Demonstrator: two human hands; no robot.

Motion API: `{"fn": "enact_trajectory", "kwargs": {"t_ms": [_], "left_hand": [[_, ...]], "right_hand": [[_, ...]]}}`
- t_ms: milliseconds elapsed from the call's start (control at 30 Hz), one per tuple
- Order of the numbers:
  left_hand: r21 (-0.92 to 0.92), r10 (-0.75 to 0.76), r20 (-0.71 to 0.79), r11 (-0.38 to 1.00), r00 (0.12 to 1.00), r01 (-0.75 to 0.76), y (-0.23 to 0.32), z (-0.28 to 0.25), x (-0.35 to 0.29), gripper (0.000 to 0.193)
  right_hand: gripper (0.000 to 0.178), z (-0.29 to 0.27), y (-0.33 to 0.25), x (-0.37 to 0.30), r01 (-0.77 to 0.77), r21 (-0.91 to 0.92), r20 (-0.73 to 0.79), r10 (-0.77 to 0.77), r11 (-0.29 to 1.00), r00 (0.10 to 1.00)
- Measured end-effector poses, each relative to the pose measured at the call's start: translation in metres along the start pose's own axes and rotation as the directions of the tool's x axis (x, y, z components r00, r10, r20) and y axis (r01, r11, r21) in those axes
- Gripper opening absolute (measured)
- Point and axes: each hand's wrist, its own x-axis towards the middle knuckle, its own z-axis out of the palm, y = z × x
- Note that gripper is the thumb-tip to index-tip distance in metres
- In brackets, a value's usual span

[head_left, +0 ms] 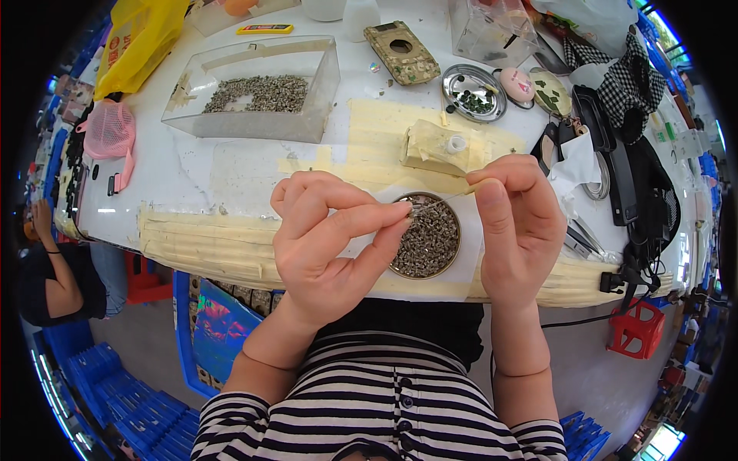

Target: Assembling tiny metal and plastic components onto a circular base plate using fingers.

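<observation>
Both my hands are raised over a round tin [460, 240] filled with small grey metal pieces [429, 242]. My left hand [319, 234] pinches a tiny metal piece [409, 217] between thumb and forefinger, at the tin's left rim. From the other side, my right hand [524, 223] grips a thin needle-like tool [467, 190] with a pale yellow end. Its fine tip points left toward my left fingertips; whether it touches the piece is too small to tell. The tin stands on a white sheet [461, 288] at the table's near edge.
Behind the tin lies a yellow-taped block [430, 150]. A clear box [319, 104] of similar pieces stands far left, a camouflage case [403, 54] at the back. Right of it are a metal dish [448, 77] with dark green bits and tweezers [588, 237]. Another person [61, 284] sits left.
</observation>
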Motion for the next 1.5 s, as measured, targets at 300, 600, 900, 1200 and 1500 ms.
{"fn": "enact_trajectory", "kwargs": {"t_ms": [300, 600, 900, 1200, 1500], "left_hand": [[-0.008, 0.005, 0.000, 1.000, 1.000, -0.005, -0.001, -0.001, 0.000, 0.029], [-0.064, -0.010, 0.062, 0.998, 0.998, 0.014, 0.004, -0.003, -0.001, 0.026], [-0.118, 0.008, -0.013, 0.993, 1.000, -0.010, -0.001, -0.004, 0.000, 0.033], [-0.062, 0.022, 0.007, 0.998, 1.000, -0.022, 0.001, -0.004, -0.001, 0.033], [-0.168, 0.013, 0.075, 0.986, 0.997, -0.001, 0.000, -0.006, 0.000, 0.034]], "right_hand": [[0.008, -0.013, 0.007, 0.016, 0.208, -0.281, -0.125, -0.250, 0.937, 0.960], [0.012, -0.006, 0.011, 0.033, 0.374, -0.757, 0.094, -0.477, 0.536, 0.874], [0.008, 0.010, -0.015, 0.001, -0.041, -0.041, 0.315, 0.052, 0.998, 0.948], [0.011, 0.012, -0.005, -0.005, -0.188, 0.089, 0.288, 0.155, 0.978, 0.945], [0.011, 0.007, -0.007, -0.008, -0.546, 0.464, 0.442, 0.352, 0.697, 0.825]]}}
